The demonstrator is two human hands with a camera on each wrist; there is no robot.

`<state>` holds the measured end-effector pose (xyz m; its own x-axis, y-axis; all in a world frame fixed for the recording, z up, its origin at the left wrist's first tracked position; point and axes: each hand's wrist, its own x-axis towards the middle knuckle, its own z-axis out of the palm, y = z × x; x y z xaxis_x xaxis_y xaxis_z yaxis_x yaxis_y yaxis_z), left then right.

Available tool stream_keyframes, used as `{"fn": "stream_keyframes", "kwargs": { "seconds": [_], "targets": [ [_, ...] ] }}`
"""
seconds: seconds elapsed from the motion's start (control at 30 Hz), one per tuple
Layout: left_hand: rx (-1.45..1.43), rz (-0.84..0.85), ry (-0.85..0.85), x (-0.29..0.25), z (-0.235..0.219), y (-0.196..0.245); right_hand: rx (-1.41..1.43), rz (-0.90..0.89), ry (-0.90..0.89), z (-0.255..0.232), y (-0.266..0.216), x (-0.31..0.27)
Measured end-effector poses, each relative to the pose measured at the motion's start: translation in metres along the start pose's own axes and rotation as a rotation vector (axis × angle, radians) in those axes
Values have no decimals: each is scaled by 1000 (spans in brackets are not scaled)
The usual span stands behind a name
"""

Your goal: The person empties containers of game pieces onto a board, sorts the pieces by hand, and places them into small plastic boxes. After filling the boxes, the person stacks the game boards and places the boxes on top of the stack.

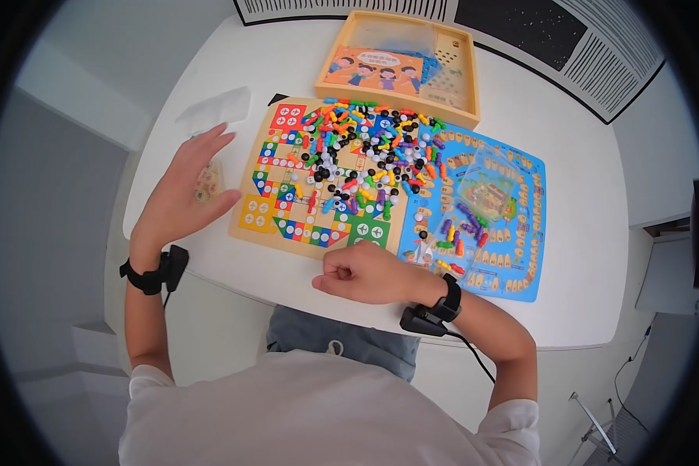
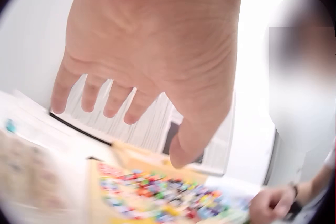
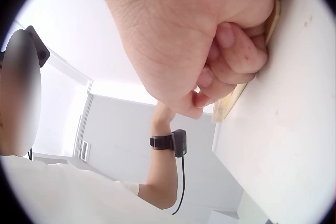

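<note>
My left hand [image 1: 180,190] is held up over the table's left side, fingers straight and thumb spread, with nothing in it. Partly hidden behind it is a clear container of round wooden pieces [image 1: 208,182]. My right hand [image 1: 369,272] is curled into a fist by the front edge of the wooden flying-chess board [image 1: 248,210]. No object shows among its fingers [image 3: 239,58] in the right wrist view. Over the board's upper and middle part lies a heap of coloured pegs and black and white balls [image 1: 365,147].
A blue game board [image 1: 524,264] adjoins on the right, bearing a clear plastic box [image 1: 485,186] and loose pegs [image 1: 462,225]. Behind the boards stands a shallow wooden tray [image 1: 474,93] with an orange booklet [image 1: 377,68]. A white plastic tray [image 1: 229,105] sits at the back left.
</note>
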<state>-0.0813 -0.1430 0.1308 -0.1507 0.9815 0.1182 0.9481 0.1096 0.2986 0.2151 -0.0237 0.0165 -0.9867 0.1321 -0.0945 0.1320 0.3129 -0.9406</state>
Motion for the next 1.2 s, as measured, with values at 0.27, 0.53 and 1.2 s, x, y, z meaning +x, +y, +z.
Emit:
{"fn": "stream_keyframes", "kwargs": {
  "seconds": [0.27, 0.53, 1.2],
  "targets": [
    [-412, 132, -134, 128, 14, 54, -9, 46, -37, 0, -4, -2],
    [-137, -47, -229, 185, 64, 19, -297, 62, -207, -49, -44, -27],
    [-116, -128, -297, 203, 106, 0, -690, 746, 785, -202, 38, -92]
  ]
}}
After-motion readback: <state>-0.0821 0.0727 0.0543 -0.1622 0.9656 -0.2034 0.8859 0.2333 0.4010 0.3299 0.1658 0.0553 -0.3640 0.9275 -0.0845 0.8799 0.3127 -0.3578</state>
